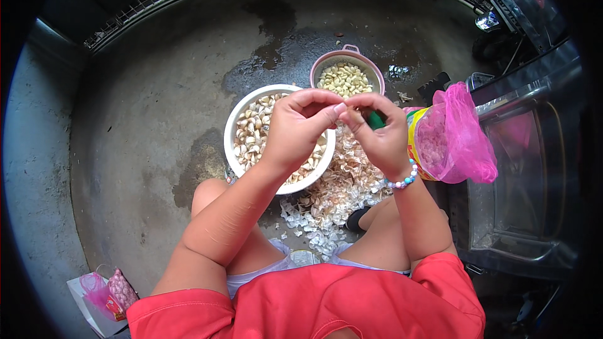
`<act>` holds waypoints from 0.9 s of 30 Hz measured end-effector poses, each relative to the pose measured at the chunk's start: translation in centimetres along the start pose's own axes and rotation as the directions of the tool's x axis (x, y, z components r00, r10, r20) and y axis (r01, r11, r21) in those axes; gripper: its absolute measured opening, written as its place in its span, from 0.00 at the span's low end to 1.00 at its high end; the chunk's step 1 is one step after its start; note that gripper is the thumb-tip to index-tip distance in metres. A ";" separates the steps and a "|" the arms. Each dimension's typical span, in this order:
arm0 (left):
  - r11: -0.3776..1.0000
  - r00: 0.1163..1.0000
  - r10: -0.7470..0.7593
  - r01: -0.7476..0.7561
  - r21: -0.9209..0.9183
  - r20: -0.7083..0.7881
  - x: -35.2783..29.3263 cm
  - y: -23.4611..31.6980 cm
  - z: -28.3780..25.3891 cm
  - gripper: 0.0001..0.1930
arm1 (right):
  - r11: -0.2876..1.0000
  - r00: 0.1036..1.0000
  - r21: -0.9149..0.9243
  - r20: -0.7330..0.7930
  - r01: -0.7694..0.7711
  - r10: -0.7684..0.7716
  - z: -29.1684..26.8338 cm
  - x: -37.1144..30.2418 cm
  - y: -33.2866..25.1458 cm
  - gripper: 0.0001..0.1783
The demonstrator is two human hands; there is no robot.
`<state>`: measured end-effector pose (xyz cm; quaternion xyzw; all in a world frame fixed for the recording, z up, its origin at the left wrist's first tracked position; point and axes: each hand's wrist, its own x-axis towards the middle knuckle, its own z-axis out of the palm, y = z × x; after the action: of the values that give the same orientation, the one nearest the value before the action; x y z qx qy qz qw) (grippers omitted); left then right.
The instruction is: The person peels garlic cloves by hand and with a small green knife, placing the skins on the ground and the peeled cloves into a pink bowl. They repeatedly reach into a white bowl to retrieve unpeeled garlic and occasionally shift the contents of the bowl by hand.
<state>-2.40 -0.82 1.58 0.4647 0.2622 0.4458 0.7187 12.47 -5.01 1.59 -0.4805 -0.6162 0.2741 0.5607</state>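
Observation:
My left hand is closed in a pinch, its thumb and fingertips meeting those of my right hand above the bowls. Whatever sits between the fingertips is too small and covered to make out. Tucked in the palm of my closed right hand is a green object, perhaps a handle; the rest of it is hidden by the fingers. Below my left hand stands a white basin of unpeeled garlic cloves. Just beyond the hands, a pink colander holds peeled garlic cloves.
Garlic skins lie heaped on the concrete floor between my legs. To the right are a pink mesh bag in a yellow sack and a dark plastic chair. Another mesh bag of garlic lies at lower left. Wet patches mark the floor.

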 end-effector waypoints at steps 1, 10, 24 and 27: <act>1.000 1.000 -0.011 0.011 0.020 -0.015 0.1 0.0 0.0 0.07 | 0.997 0.998 0.046 -0.004 -0.058 0.058 -0.1 0.0 0.0 0.08; 0.990 0.996 -0.080 0.083 -0.114 0.032 0.2 -0.6 -0.5 0.08 | 0.786 0.922 0.490 0.118 -0.376 0.368 -0.3 0.2 -0.4 0.06; 0.986 0.986 -0.165 0.165 0.018 -0.018 0.7 -1.0 -0.5 0.11 | 0.929 0.960 0.253 -0.013 -0.269 0.281 0.3 -0.6 0.3 0.06; 0.983 0.984 -0.178 0.178 -0.056 -0.010 0.6 -0.6 -0.2 0.13 | 0.911 0.947 0.256 0.105 -0.322 0.305 -0.2 -0.1 0.5 0.07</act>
<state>-2.05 -0.29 0.94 0.4163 0.2959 0.3902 0.7661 12.78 -4.96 1.20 -0.4833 -0.5053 0.4568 0.5499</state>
